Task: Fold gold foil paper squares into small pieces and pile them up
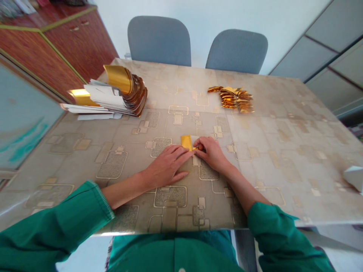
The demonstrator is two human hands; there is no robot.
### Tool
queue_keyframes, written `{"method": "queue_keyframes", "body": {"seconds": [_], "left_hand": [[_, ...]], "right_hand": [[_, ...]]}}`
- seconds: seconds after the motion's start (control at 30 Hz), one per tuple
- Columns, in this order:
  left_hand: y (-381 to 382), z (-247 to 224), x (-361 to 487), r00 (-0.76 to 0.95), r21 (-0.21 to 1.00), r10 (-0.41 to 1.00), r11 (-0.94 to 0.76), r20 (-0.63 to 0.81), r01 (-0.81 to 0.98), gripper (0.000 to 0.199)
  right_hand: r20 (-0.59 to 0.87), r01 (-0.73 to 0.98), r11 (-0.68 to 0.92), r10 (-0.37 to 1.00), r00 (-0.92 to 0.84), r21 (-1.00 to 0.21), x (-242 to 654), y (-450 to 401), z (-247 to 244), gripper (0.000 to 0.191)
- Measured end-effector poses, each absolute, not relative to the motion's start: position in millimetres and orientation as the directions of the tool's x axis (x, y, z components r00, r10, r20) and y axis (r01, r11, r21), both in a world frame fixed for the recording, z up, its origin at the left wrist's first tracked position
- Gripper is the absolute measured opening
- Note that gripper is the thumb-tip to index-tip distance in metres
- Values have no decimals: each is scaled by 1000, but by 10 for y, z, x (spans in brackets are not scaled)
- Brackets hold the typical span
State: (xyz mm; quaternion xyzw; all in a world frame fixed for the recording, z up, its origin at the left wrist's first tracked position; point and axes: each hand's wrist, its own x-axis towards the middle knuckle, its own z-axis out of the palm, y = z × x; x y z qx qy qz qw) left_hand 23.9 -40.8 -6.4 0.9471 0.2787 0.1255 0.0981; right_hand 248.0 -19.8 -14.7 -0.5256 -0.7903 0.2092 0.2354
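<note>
1. A long table (283,132) with a beige patterned cover fills most of the view.
2. Two blue-grey chairs (159,41) stand along its far side.
3. A stack of gold and white sheets (109,98), some curling up, lies at the far left.
4. Folded gold pieces (236,99) sit in a heap, right of centre towards the far side.
5. The left hand (171,162) lies flat, fingers extended, pressing the sheet's near edge without clasping it.
6. The right hand (211,153) has curled fingers, thumb and forefinger pinching the sheet's right part.
7. The small gold sheet (186,142) lies on the table between both hands' fingertips.
</note>
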Motion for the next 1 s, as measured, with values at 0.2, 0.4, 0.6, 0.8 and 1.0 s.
{"method": "queue_keyframes", "body": {"seconds": [0.2, 0.4, 0.6, 0.8, 1.0], "left_hand": [[-401, -38, 233, 834, 192, 527, -846, 161, 497, 51], [-398, -2, 300, 820, 132, 557, -829, 129, 543, 44], [-425, -45, 298, 822, 131, 538, -843, 186, 522, 49], [-437, -61, 274, 793, 173, 568, -823, 222, 541, 46], [-448, -62, 291, 780, 205, 582, -812, 229, 546, 46]], "right_hand": [[138, 731, 350, 932, -335, -586, 2465, -209, -121, 11], [126, 747, 330, 940, -318, -577, 2460, -203, -116, 10], [147, 731, 342, 936, -320, -590, 2462, -210, -155, 10], [200, 765, 277, 960, -196, -582, 2553, -190, -177, 16], [201, 751, 235, 970, -139, -617, 2676, -122, -205, 14]]}}
